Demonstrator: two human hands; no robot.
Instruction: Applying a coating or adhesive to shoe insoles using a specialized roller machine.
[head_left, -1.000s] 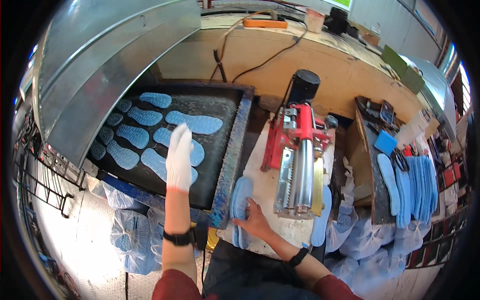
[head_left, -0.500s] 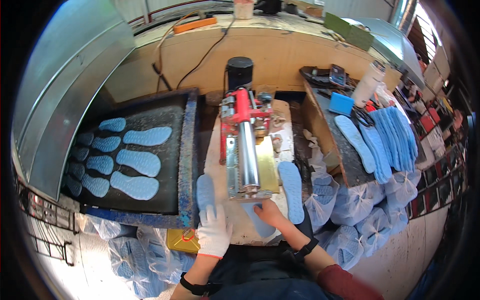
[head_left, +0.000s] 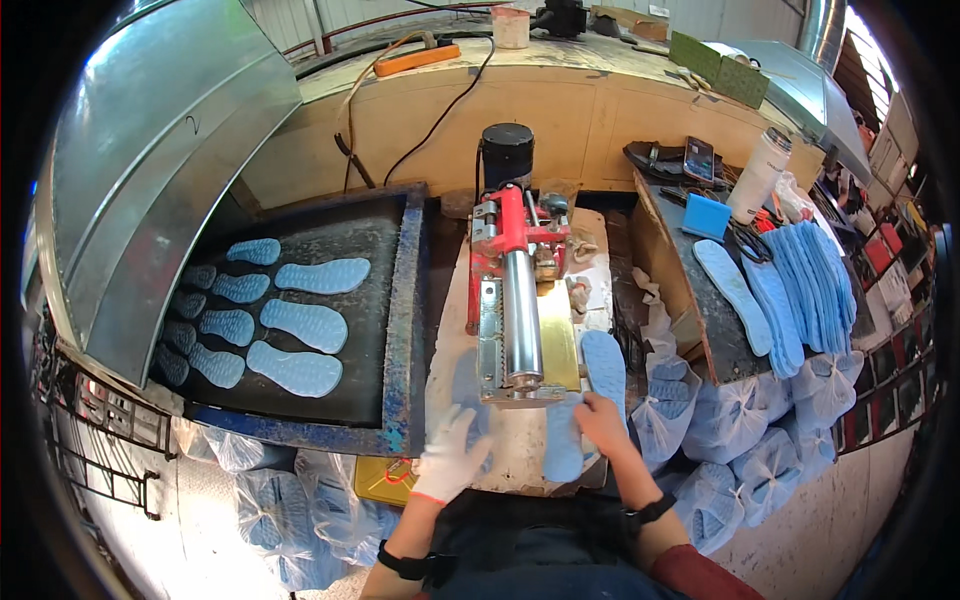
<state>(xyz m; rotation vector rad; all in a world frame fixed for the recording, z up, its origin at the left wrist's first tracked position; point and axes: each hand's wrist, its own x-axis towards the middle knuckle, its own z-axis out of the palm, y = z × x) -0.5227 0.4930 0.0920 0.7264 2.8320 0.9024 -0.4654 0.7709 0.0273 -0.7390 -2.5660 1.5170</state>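
My left hand (head_left: 450, 458), in a white glove with an orange cuff edge, holds a blue insole (head_left: 467, 382) at the left of the press. That insole is smeared by motion, and the glove covers part of it. My bare right hand (head_left: 603, 425) pinches the edge of a second blue insole (head_left: 563, 447), which lies just before the machine's front. Behind my right hand a third, textured insole (head_left: 605, 362) rests on the pale board (head_left: 448, 350). Between them stands the red roller machine (head_left: 515, 235) with its shiny metal roller (head_left: 521, 315).
At left, a dark tray (head_left: 404, 330) with a blue frame carries several insoles. The right-hand bench (head_left: 715, 345) bears stacked insoles (head_left: 810, 285), scissors (head_left: 752, 242), a white bottle (head_left: 760, 175) and a phone (head_left: 699, 160). Bagged insoles (head_left: 705, 410) sit below it.
The left insole has shifted rightward toward the machine with my gloved hand. My right hand has swung the front insole out to the right and straighter. The whole view has shifted slightly.
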